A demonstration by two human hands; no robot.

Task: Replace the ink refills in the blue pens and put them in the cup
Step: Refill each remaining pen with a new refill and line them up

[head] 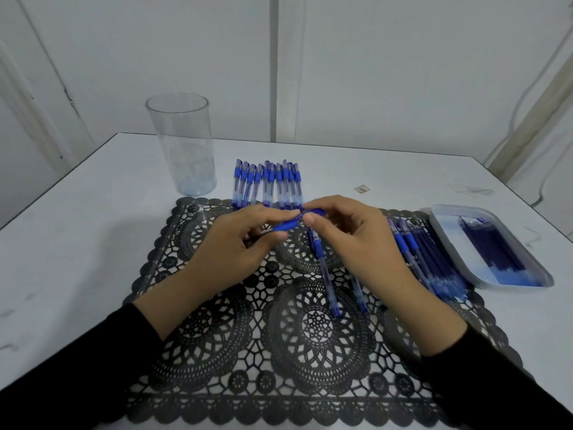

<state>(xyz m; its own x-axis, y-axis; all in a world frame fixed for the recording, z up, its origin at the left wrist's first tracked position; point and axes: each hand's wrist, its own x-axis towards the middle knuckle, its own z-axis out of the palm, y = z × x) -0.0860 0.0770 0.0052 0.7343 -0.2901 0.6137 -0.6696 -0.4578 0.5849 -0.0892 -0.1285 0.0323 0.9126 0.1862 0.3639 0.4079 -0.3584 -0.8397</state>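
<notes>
Above the black lace mat (297,321), the left hand (235,243) and right hand (350,234) each pinch one blue pen (286,225) with curled fingers. The empty clear cup (183,144) stands on the worktop (77,228) beyond the mat's far-left corner. A row of pens (268,184) lies across the mat's far edge.

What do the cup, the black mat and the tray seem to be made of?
Cup: clear, glossy, probably plastic; the wall shows through it. Mat: black lace-like openwork, perhaps vinyl; the white table shows through its holes. Tray: pale, smooth, likely plastic, with a rounded rim.
</notes>
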